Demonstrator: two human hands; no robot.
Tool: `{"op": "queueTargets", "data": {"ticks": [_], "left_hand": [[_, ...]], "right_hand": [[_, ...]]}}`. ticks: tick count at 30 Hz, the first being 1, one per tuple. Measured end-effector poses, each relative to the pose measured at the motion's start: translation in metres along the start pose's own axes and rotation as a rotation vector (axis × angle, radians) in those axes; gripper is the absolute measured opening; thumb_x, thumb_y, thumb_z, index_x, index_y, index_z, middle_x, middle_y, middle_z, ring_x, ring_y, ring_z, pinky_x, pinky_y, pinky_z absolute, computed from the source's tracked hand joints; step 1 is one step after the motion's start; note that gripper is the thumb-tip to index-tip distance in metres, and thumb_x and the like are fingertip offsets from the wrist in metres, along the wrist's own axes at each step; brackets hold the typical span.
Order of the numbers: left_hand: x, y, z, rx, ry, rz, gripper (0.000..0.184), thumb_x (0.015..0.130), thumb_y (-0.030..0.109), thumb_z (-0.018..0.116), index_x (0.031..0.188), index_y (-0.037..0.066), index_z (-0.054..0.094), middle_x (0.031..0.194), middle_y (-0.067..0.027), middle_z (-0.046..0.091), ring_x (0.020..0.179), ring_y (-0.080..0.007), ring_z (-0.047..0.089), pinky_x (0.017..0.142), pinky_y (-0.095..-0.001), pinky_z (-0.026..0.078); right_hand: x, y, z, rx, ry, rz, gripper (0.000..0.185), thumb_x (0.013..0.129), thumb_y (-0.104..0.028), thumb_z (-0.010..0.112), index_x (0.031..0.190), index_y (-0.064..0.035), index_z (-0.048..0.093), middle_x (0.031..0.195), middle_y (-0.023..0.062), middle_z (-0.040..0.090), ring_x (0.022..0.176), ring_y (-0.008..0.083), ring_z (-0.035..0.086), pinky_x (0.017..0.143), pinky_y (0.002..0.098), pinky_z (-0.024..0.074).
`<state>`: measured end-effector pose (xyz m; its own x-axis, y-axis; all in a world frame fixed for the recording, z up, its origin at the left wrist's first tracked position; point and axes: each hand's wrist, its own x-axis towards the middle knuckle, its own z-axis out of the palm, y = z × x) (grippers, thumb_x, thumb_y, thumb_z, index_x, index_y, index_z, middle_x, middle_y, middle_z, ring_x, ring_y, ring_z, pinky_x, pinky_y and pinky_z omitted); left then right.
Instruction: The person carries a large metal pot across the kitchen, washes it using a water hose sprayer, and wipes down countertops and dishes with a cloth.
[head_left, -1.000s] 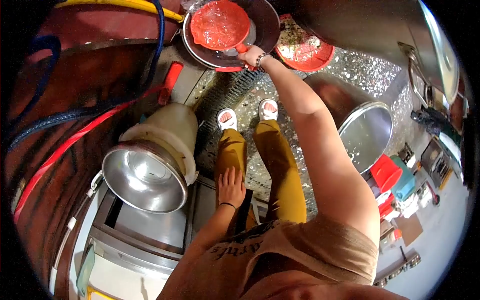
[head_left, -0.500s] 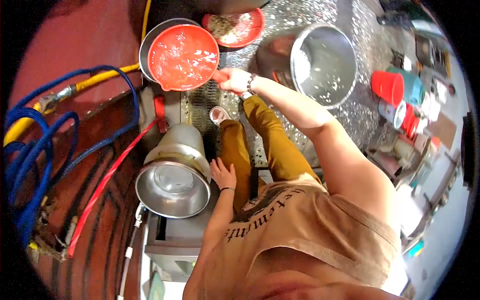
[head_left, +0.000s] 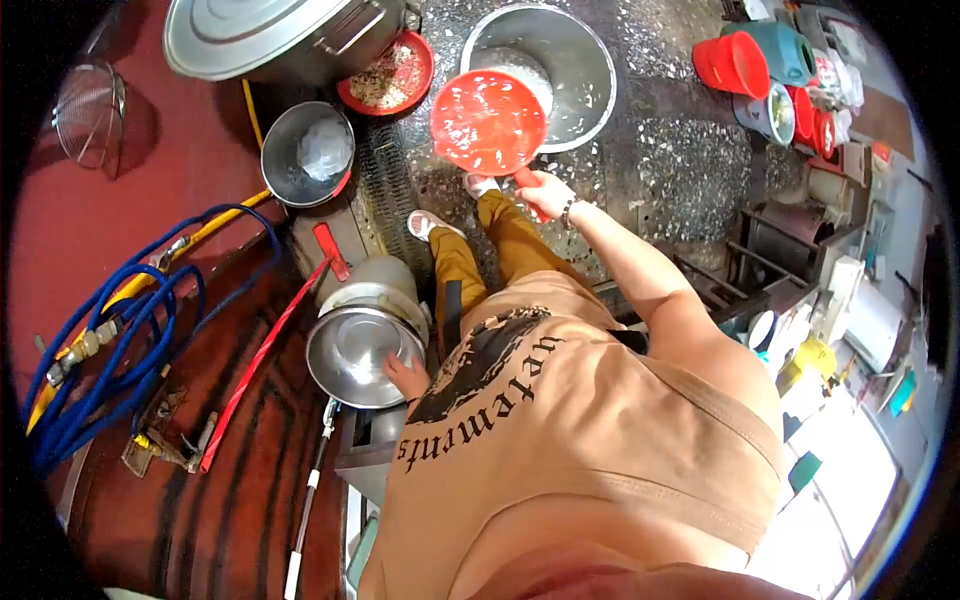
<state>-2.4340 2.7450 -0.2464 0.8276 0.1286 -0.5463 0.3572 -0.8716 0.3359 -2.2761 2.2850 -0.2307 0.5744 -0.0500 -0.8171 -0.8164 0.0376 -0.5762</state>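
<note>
My right hand (head_left: 547, 194) is closed round the handle of a red plastic dipper (head_left: 488, 120). Clear liquid with bright reflections fills its bowl. From my view the dipper overlaps the near left rim of a large steel pot (head_left: 585, 75) standing on the floor. My left hand (head_left: 406, 377) hangs low with its fingers apart, at the right edge of a shiny metal basin (head_left: 340, 350); whether it touches the rim I cannot tell. Left of the dipper stands a smaller metal pot (head_left: 280, 170) with a pale round patch inside.
A red dish (head_left: 418, 88) with pale bits lies beside a big lidded pot (head_left: 270, 35). Blue hose (head_left: 165, 370) coils on the red surface at left, near a red-and-white striped tube (head_left: 250, 375). A floor grate (head_left: 380, 170) runs past my feet. Red buckets (head_left: 730, 62) stand at right.
The dipper has moved right, from over the smaller pot to the large steel pot, still in my right hand. My left hand has shifted from beside my leg to the basin's edge. My view has shifted.
</note>
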Motion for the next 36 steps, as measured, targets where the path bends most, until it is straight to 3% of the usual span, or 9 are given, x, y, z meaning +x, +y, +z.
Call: {"op": "queueTargets", "data": {"ticks": [5, 10, 12, 18, 25, 30, 32, 34, 36], "left_hand": [[-0.006, 0.017, 0.030, -0.070, 0.045, 0.124, 0.058, 0.081, 0.023, 0.059, 0.126, -0.004, 0.034, 0.127, -0.0281, 0.028, 0.116, -0.0433, 0.031, 0.097, -0.0449, 0.029], [-0.015, 0.012, 0.053, 0.024, 0.121, 0.170, 0.058, 0.078, 0.026, 0.063, 0.125, 0.002, 0.040, 0.124, -0.0265, 0.033, 0.111, -0.0421, 0.035, 0.094, -0.0442, 0.031], [-0.023, 0.009, 0.056, -0.008, 0.147, 0.115, 0.057, 0.078, 0.027, 0.063, 0.125, 0.004, 0.041, 0.122, -0.0257, 0.035, 0.108, -0.0423, 0.038, 0.090, -0.0446, 0.034], [-0.045, 0.021, 0.047, 0.047, 0.122, 0.029, 0.058, 0.080, 0.031, 0.062, 0.125, 0.003, 0.040, 0.119, -0.0278, 0.035, 0.107, -0.0439, 0.039, 0.089, -0.0438, 0.035], [-0.049, 0.063, 0.052, -0.009, 0.001, -0.066, 0.059, 0.082, 0.027, 0.060, 0.126, -0.002, 0.034, 0.121, -0.0286, 0.033, 0.110, -0.0422, 0.036, 0.094, -0.0423, 0.030], [-0.053, 0.057, 0.068, -0.004, 0.057, 0.011, 0.058, 0.081, 0.029, 0.061, 0.125, -0.001, 0.037, 0.117, -0.0286, 0.037, 0.106, -0.0433, 0.039, 0.092, -0.0429, 0.033], [-0.057, 0.063, 0.069, 0.012, 0.085, -0.009, 0.058, 0.080, 0.030, 0.061, 0.124, -0.001, 0.039, 0.114, -0.0283, 0.040, 0.104, -0.0440, 0.040, 0.090, -0.0432, 0.034], [-0.057, 0.066, 0.069, 0.011, 0.036, -0.091, 0.058, 0.080, 0.030, 0.062, 0.124, 0.000, 0.040, 0.114, -0.0280, 0.040, 0.104, -0.0435, 0.041, 0.089, -0.0431, 0.034], [-0.058, 0.063, 0.074, 0.011, 0.080, -0.067, 0.058, 0.079, 0.030, 0.062, 0.123, 0.000, 0.040, 0.114, -0.0276, 0.041, 0.102, -0.0432, 0.041, 0.088, -0.0429, 0.035]], "right_hand": [[0.030, 0.026, -0.057, 0.173, 0.300, 0.138, 0.013, 0.076, -0.016, 0.059, 0.074, -0.0049, 0.053, 0.054, 0.0042, 0.052, 0.039, 0.0157, 0.050, 0.038, 0.0298, 0.0430], [0.109, 0.023, -0.119, 0.070, 0.365, 0.362, 0.021, 0.075, -0.023, 0.058, 0.066, -0.0041, 0.059, 0.060, 0.0096, 0.059, 0.049, 0.0197, 0.058, 0.044, 0.0344, 0.0462], [0.121, 0.003, -0.136, -0.349, 0.383, 0.339, 0.027, 0.076, -0.027, 0.054, 0.078, -0.0027, 0.065, 0.070, 0.0114, 0.064, 0.058, 0.0221, 0.062, 0.054, 0.0367, 0.0479], [0.166, 0.006, -0.170, -0.680, 0.285, 0.318, 0.030, 0.077, -0.029, 0.051, 0.088, -0.0060, 0.066, 0.082, 0.0125, 0.066, 0.072, 0.0215, 0.064, 0.065, 0.0344, 0.0494], [0.175, -0.010, -0.188, -1.140, 0.120, 0.315, 0.027, 0.081, -0.020, 0.047, 0.098, -0.0080, 0.066, 0.097, 0.0089, 0.066, 0.088, 0.0227, 0.064, 0.072, 0.0361, 0.0505], [0.156, -0.005, -0.205, -0.959, 0.439, 0.428, 0.030, 0.083, -0.022, 0.049, 0.106, -0.0088, 0.062, 0.111, 0.0076, 0.061, 0.098, 0.0226, 0.061, 0.076, 0.0386, 0.0504], [0.159, 0.006, -0.221, -0.716, 0.612, 0.585, 0.041, 0.087, -0.025, 0.042, 0.127, -0.0121, 0.044, 0.121, 0.0125, 0.053, 0.107, 0.0242, 0.056, 0.082, 0.0427, 0.0477], [0.130, -0.008, -0.229, -0.833, 0.699, 0.549, 0.038, 0.092, -0.027, 0.030, 0.122, -0.0118, 0.047, 0.123, 0.0109, 0.050, 0.110, 0.0249, 0.052, 0.084, 0.0400, 0.0458], [0.123, -0.007, -0.246, -0.984, 0.733, 0.511, 0.037, 0.093, -0.026, 0.028, 0.125, -0.0142, 0.041, 0.124, 0.0107, 0.045, 0.112, 0.0261, 0.049, 0.083, 0.0424, 0.0457]]}}
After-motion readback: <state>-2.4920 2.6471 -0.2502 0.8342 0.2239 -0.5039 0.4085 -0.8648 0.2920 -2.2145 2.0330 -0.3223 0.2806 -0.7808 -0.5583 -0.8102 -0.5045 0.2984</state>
